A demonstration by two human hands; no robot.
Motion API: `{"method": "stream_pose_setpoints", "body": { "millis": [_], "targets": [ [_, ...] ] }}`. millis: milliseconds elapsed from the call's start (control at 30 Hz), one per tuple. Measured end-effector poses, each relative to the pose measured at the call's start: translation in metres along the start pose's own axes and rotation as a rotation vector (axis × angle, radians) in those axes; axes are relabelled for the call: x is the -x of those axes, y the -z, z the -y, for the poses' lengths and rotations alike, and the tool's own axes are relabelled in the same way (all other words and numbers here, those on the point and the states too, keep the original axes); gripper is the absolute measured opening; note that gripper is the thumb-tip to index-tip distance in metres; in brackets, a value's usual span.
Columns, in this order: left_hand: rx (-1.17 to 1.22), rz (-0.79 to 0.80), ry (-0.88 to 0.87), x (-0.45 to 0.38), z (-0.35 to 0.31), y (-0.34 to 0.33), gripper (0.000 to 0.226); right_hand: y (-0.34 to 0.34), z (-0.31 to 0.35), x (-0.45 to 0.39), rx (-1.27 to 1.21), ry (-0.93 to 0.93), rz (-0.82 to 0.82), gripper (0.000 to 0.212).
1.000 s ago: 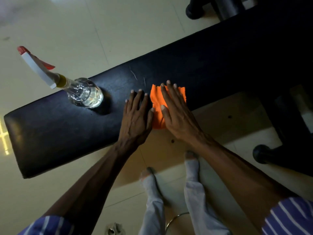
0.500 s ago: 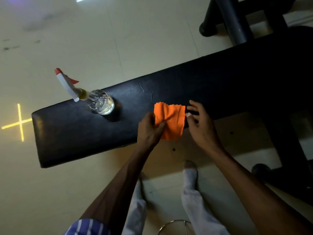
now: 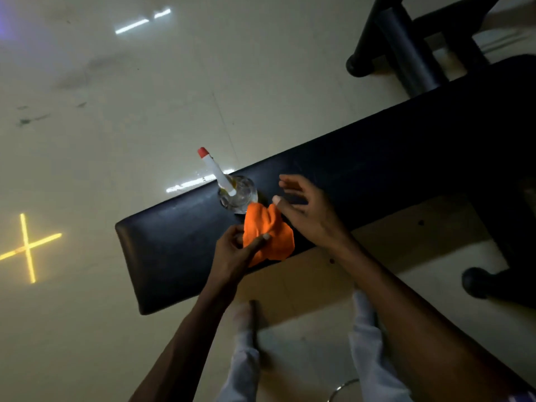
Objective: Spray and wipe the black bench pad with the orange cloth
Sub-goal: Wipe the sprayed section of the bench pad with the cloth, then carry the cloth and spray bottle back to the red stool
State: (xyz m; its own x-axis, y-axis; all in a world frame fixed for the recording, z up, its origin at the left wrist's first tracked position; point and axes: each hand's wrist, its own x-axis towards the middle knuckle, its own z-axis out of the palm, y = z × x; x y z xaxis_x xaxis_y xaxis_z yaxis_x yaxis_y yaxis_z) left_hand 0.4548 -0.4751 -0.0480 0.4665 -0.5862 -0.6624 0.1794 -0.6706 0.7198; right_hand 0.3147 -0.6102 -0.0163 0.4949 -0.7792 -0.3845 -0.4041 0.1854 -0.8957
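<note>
Step in hand: getting ready to spray, by my reading; the left hand has the cloth gathered up, and the right hand is free and close to the bottle.
Left fingers: pinched shut on the left edge of the orange cloth, thumb laid across its front.
Right fingers: spread wide and holding nothing, hovering above the pad just right of the cloth; the thumb tip is close to the cloth's top edge, contact unclear.
Orange cloth: bunched, lifted over the near edge of the black bench pad, just near-right of the bottle.
Spray bottle: clear, white trigger head with red nozzle, upright on the pad near its left end.
Next move: likely the right hand closing around the bottle's neck, then aiming the nozzle at bare pad.
Writing: no brand or label readable.
</note>
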Motion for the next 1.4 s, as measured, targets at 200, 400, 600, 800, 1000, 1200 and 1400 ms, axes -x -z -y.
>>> {"method": "stream_pose_setpoints", "body": {
  "millis": [200, 400, 600, 800, 1000, 1200, 1400],
  "targets": [
    [-0.062, 0.085, 0.003, -0.007, 0.018, 0.053, 0.024, -0.063, 0.017, -0.011, 0.121, 0.088, -0.016, 0.075],
    [-0.12, 0.176, -0.052, -0.014, 0.014, 0.081, 0.036, -0.095, 0.026, -0.03, 0.166, 0.155, -0.1, 0.046],
    [-0.218, 0.19, -0.106, -0.018, 0.014, 0.085, 0.036, -0.1, 0.022, -0.026, 0.242, 0.241, -0.218, 0.02],
    [-0.236, 0.228, -0.159, -0.016, 0.026, 0.074, 0.025, -0.083, 0.007, 0.02, 0.072, 0.165, -0.489, 0.02],
    [-0.236, 0.307, -0.198, 0.02, 0.039, 0.048, 0.029, -0.05, -0.019, 0.127, 0.037, 0.091, -0.7, 0.025],
    [-0.306, 0.464, -0.286, 0.1, 0.063, 0.017, 0.037, -0.03, -0.059, 0.277, -0.011, 0.008, -0.976, 0.029],
    [-0.337, 0.612, -0.303, 0.212, 0.112, -0.014, 0.028, -0.037, -0.097, 0.449, -0.005, -0.088, -1.188, 0.032]
  ]
}}
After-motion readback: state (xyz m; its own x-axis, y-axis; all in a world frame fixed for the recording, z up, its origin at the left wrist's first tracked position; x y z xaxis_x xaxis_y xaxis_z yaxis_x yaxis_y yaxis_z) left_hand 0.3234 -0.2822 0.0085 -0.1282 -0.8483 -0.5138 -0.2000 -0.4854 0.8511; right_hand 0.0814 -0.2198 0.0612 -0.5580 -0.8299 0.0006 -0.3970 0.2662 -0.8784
